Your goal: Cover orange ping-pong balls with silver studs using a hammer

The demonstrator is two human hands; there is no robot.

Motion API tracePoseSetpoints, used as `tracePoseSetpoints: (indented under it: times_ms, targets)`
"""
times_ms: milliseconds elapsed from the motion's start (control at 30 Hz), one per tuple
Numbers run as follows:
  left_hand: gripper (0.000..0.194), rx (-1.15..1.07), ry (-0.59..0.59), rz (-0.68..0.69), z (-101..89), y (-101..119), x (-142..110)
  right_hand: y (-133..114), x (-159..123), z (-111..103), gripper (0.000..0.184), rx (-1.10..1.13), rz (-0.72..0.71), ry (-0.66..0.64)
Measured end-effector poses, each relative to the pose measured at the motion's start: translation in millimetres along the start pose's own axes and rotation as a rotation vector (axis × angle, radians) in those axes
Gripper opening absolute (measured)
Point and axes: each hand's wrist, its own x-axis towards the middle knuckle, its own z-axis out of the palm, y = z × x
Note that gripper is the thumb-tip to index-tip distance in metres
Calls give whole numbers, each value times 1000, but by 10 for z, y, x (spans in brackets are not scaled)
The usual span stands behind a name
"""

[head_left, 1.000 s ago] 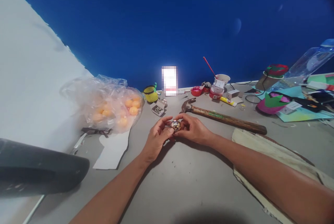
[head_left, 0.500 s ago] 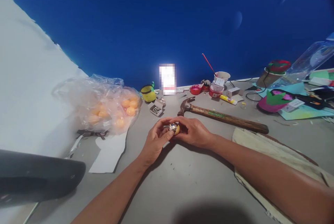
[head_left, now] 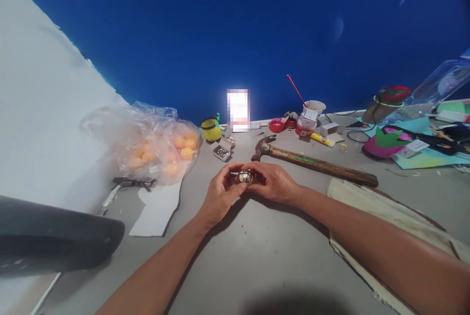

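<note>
Between my two hands is a small orange-yellow ball (head_left: 245, 177) whose visible side is covered with shiny silver tack heads. My left hand (head_left: 223, 188) grips it from the left, with the thumb on its near side. On the right, my right hand (head_left: 273, 182) has its fingers curled round the ball, and part of it is hidden there. A small open white box (head_left: 222, 150) of silver tacks stands just beyond my left hand. Past my right hand lies a claw hammer (head_left: 312, 160) with a worn wooden handle.
A clear plastic bag (head_left: 147, 143) of orange balls lies at the left, near glasses (head_left: 134, 182) and white paper (head_left: 157, 212). A dark cylinder (head_left: 55, 236) juts in at lower left. Cups (head_left: 314, 108), a glue tube (head_left: 322, 139) and paper crafts (head_left: 389, 143) line the back right; cloth (head_left: 352, 207) lies under my right forearm.
Both hands have turned the ball: its bare yellow side showed half a second ago, and now tack heads face me. The hands have stayed in nearly the same place.
</note>
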Motion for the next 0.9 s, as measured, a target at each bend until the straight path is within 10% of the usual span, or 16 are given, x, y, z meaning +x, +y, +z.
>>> tracePoseSetpoints:
  times_ms: [900]
  targets:
    - [47, -165, -17, -74, 14, -30, 23, 40, -1, 21, 34, -103, -32, 113]
